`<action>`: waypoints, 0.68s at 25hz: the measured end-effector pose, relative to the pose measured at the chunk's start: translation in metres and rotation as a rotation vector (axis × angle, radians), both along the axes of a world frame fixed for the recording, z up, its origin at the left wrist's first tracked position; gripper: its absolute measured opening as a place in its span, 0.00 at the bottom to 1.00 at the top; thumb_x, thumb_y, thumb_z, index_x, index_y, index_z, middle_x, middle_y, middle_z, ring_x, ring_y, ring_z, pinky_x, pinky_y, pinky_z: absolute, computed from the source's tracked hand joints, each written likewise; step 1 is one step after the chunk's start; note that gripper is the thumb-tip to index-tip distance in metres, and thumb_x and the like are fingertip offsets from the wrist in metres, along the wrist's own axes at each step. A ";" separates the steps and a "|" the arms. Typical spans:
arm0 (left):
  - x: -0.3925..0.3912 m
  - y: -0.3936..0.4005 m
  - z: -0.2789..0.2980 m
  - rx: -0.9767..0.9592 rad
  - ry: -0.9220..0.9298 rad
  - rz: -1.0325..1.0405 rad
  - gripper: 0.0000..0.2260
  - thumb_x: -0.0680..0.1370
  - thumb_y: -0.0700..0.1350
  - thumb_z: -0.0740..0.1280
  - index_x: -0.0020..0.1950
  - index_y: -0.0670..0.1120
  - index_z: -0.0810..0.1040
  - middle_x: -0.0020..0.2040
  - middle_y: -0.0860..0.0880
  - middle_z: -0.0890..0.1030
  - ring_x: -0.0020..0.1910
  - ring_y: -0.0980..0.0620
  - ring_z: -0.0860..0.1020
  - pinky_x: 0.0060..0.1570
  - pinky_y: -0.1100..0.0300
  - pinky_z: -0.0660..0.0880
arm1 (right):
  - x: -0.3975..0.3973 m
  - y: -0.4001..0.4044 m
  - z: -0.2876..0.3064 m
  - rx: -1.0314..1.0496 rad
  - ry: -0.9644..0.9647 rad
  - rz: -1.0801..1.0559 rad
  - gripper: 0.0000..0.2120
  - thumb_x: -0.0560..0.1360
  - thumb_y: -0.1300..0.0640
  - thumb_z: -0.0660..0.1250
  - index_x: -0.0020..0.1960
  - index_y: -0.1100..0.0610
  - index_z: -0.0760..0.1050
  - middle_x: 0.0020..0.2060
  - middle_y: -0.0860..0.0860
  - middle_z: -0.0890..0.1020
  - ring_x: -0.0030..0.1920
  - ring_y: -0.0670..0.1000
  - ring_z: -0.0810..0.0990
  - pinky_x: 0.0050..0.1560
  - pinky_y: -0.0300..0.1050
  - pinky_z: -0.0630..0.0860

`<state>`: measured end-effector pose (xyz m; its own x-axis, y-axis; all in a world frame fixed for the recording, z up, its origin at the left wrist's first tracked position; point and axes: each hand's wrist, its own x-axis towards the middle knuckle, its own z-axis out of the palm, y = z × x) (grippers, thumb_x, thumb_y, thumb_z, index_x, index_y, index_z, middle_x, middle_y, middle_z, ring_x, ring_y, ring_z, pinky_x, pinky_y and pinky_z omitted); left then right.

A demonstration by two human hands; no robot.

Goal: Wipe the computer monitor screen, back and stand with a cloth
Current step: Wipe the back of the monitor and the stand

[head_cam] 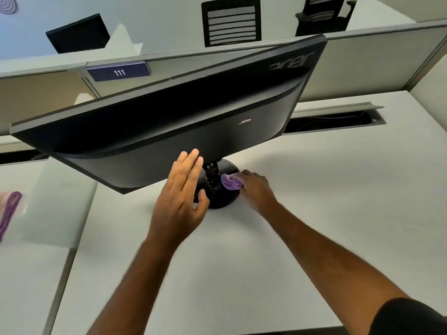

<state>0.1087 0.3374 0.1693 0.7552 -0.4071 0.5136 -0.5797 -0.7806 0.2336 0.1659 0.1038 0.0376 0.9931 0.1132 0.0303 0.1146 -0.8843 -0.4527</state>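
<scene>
There, cloth (231,182) bunched under right-hand fingers (244,176), against stand (214,180)

A white desk (314,189) carries a purple cord (9,211) at its left edge. An open cable tray (331,122) runs along the desk's back edge. Behind it, a grey partition (362,59) bears a dark plate reading 111 (119,71). Beyond stand two black office chairs (231,21) and another dark monitor (78,33).

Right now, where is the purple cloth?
In the head view, the purple cloth is bunched in the right hand, pressed against the monitor stand, right of the open left hand.
</scene>
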 end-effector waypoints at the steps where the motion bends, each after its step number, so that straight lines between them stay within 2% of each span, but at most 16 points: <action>1: -0.007 0.006 -0.015 -0.024 0.049 0.021 0.31 0.79 0.37 0.69 0.81 0.37 0.65 0.82 0.44 0.64 0.84 0.47 0.58 0.81 0.49 0.60 | 0.005 -0.002 0.001 0.058 -0.077 -0.034 0.23 0.77 0.63 0.64 0.68 0.46 0.76 0.63 0.50 0.79 0.62 0.55 0.78 0.62 0.52 0.75; 3: -0.021 0.020 -0.051 -0.064 0.169 0.085 0.32 0.79 0.38 0.70 0.82 0.39 0.65 0.82 0.47 0.63 0.84 0.50 0.58 0.81 0.55 0.58 | 0.019 -0.001 0.001 0.110 -0.128 -0.022 0.26 0.75 0.68 0.64 0.69 0.50 0.76 0.65 0.52 0.78 0.66 0.56 0.76 0.65 0.53 0.76; 4: -0.026 0.029 -0.071 -0.075 0.241 0.126 0.32 0.79 0.40 0.69 0.82 0.40 0.64 0.83 0.48 0.63 0.83 0.51 0.57 0.81 0.55 0.59 | 0.026 0.002 0.000 0.081 -0.096 0.014 0.26 0.75 0.68 0.64 0.71 0.53 0.75 0.68 0.53 0.77 0.69 0.57 0.73 0.70 0.55 0.73; 5: -0.032 0.037 -0.091 -0.083 0.328 0.177 0.31 0.80 0.41 0.69 0.83 0.42 0.63 0.83 0.48 0.62 0.83 0.52 0.57 0.81 0.54 0.60 | 0.031 0.007 -0.001 0.032 -0.044 0.069 0.26 0.76 0.67 0.64 0.73 0.55 0.74 0.71 0.55 0.75 0.72 0.59 0.70 0.74 0.55 0.68; 7: -0.039 0.055 -0.129 -0.086 0.508 0.278 0.31 0.83 0.46 0.66 0.84 0.44 0.60 0.84 0.51 0.58 0.83 0.55 0.53 0.81 0.49 0.61 | 0.038 0.016 -0.006 -0.026 0.014 0.169 0.26 0.78 0.65 0.65 0.75 0.57 0.72 0.74 0.55 0.73 0.75 0.60 0.68 0.77 0.52 0.60; 9: -0.042 0.071 -0.159 -0.077 0.639 0.343 0.31 0.85 0.51 0.60 0.86 0.45 0.54 0.84 0.55 0.50 0.84 0.57 0.47 0.82 0.47 0.56 | 0.041 0.020 -0.016 -0.064 0.031 0.193 0.24 0.79 0.64 0.65 0.76 0.56 0.71 0.73 0.54 0.74 0.75 0.58 0.68 0.77 0.51 0.59; 11: -0.043 0.082 -0.181 -0.029 0.698 0.359 0.32 0.85 0.56 0.54 0.86 0.46 0.49 0.84 0.57 0.44 0.84 0.58 0.41 0.84 0.50 0.48 | 0.042 0.024 -0.026 -0.154 0.055 0.155 0.24 0.80 0.62 0.64 0.76 0.53 0.70 0.73 0.52 0.73 0.76 0.57 0.67 0.76 0.56 0.60; 13: -0.040 0.084 -0.196 0.027 0.706 0.361 0.35 0.84 0.61 0.48 0.86 0.45 0.47 0.85 0.54 0.43 0.84 0.56 0.39 0.83 0.51 0.43 | 0.041 0.029 -0.033 -0.226 0.041 0.114 0.24 0.79 0.62 0.64 0.75 0.53 0.71 0.72 0.52 0.74 0.74 0.57 0.69 0.74 0.60 0.63; 17: -0.037 0.077 -0.214 0.110 0.670 0.438 0.37 0.83 0.64 0.47 0.86 0.43 0.48 0.86 0.48 0.47 0.85 0.47 0.44 0.83 0.48 0.42 | 0.022 0.037 -0.036 -0.304 -0.022 0.077 0.28 0.74 0.64 0.67 0.74 0.51 0.72 0.68 0.50 0.77 0.68 0.59 0.73 0.67 0.62 0.69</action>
<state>0.0722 0.4140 -0.0448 0.9911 -0.0247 -0.1309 0.0204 -0.9431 0.3318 0.1884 0.1408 0.0020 0.9807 0.1957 0.0051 0.1938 -0.9669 -0.1657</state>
